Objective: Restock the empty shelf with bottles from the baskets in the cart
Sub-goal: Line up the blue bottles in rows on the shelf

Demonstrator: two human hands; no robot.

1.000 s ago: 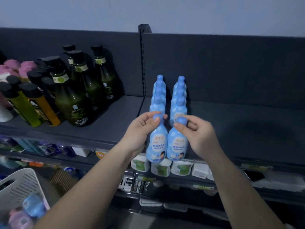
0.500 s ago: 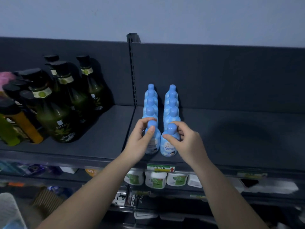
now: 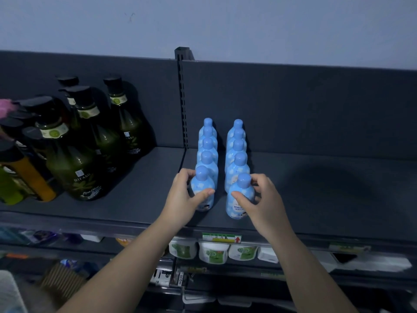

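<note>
- The left hand (image 3: pixel 185 195) has a firm hold on the left front bottle (image 3: pixel 202 184), a small light-blue plastic one with a rounded blue cap. The thumb lies across the front of its body and the fingers curl round behind.
- Over on the other side, the right hand (image 3: pixel 264 199) grips the right front bottle (image 3: pixel 240 195), a match for the first. The thumb presses its front and the fingers are hooked round by the neck.
- Both bottles stand upright on the dark grey metal shelf (image 3: pixel 327 199), near its front lip, with a narrow gap between them.
- Each one heads a file. The left row of blue bottles (image 3: pixel 207 150) and the right row of blue bottles (image 3: pixel 237 150) run straight back, four deep behind the front pair.
- The rows sit just right of the slotted dark upright post (image 3: pixel 183 98).
- In the bay to the left are tall dark green bottles with black pump caps (image 3: pixel 76 159), with an amber bottle (image 3: pixel 33 177) beside them at the edge of view.
- On the shelf's front edge, between the two forearms, is a green-and-yellow price tag with a red arrow (image 3: pixel 222 237).
- Below it hang white-and-green pouches (image 3: pixel 213 253).
- Bottom-left corner shows a white basket (image 3: pixel 9 292), too blurred to read its contents.
</note>
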